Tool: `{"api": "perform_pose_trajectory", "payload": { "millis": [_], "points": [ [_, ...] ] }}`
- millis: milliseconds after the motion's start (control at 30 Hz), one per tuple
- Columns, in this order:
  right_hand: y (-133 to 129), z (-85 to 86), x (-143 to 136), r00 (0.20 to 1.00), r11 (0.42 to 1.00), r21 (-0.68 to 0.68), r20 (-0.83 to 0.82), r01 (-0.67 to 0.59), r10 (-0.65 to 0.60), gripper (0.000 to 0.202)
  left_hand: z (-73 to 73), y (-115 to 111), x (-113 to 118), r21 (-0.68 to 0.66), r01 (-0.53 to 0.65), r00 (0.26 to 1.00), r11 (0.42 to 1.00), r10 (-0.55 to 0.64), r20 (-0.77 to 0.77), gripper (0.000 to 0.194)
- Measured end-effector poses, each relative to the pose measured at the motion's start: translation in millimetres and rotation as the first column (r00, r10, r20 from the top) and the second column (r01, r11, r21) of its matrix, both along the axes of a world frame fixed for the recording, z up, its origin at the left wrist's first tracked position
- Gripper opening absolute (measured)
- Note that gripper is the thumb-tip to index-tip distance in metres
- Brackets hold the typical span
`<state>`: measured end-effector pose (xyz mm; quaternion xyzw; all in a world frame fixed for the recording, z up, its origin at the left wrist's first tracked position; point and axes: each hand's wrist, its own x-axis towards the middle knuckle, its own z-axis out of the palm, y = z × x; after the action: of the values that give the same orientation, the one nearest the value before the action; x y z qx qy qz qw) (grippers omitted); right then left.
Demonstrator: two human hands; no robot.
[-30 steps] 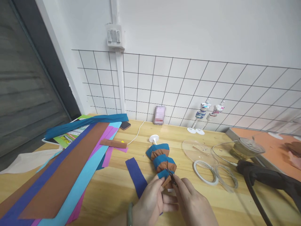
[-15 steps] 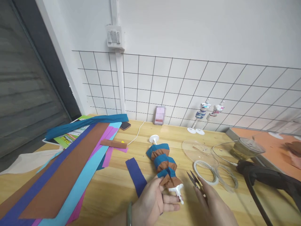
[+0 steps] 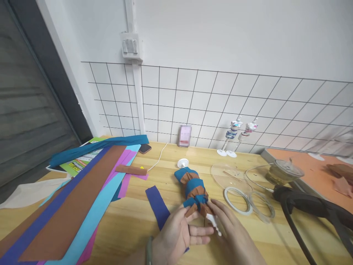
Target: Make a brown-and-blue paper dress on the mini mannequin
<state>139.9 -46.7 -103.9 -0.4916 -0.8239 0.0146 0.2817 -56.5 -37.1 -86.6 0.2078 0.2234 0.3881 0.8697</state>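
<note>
A white stick figure wrapped in ruffled blue and brown crepe paper (image 3: 195, 186) leans over the table, its round white base (image 3: 183, 163) pointing away from me. My left hand (image 3: 180, 230) supports its near end, thumb and index finger closed on the paper and the other fingers loosely extended beneath. From the right, my right hand (image 3: 230, 228) brings its curled fingers against the brown ruffle. Between the hands a white knobbed tip (image 3: 214, 223) sticks out. The scissors are hidden now. Beside my left hand lies a dark blue paper strip (image 3: 157, 206), partly covered.
Long crepe strips (image 3: 66, 198) cover the left side. Tape rings (image 3: 237, 200) and a clear disc (image 3: 224, 175) lie to the right, near a black-handled tool (image 3: 311, 204) and a wire spool (image 3: 285, 173). Two decorated stands (image 3: 231, 137) and a phone (image 3: 184, 135) stand by the wall.
My right hand has moved left from beside the figure to its brown paper, and the scissors it held have gone out of sight. My left hand keeps its hold.
</note>
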Motion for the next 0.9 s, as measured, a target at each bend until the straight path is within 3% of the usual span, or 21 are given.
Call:
{"api": "perform_pose_trajectory", "payload": {
  "millis": [100,267,467,667,900],
  "points": [
    [0.7,3.8,-11.0,0.995,0.999,0.027,-0.097,-0.022,0.025,0.051,1.0,1.4,-1.2,-0.004,0.001,1.000,1.000,-0.001,0.016,0.043],
    [-0.6,-0.2,-9.7,0.988,0.998,0.065,-0.155,0.010,0.000,0.064,1.3,2.3,-1.9,-0.001,-0.002,1.000,1.000,0.002,0.027,0.049],
    [-2.7,9.6,-10.9,0.988,0.979,0.183,-0.139,0.091,-0.066,0.058,3.4,1.2,-2.9,0.022,0.013,0.999,1.000,-0.014,0.049,0.052],
    [-0.7,16.1,-11.7,0.997,0.947,0.316,-0.067,0.060,-0.041,0.055,7.5,1.3,-2.4,0.012,-0.010,0.999,1.000,0.009,0.044,0.048],
    [1.9,29.9,-10.3,0.998,0.953,0.298,0.018,0.055,-0.063,0.055,12.8,-0.8,-4.3,0.068,-0.029,0.999,0.997,0.026,0.044,0.040]
  ]
}}
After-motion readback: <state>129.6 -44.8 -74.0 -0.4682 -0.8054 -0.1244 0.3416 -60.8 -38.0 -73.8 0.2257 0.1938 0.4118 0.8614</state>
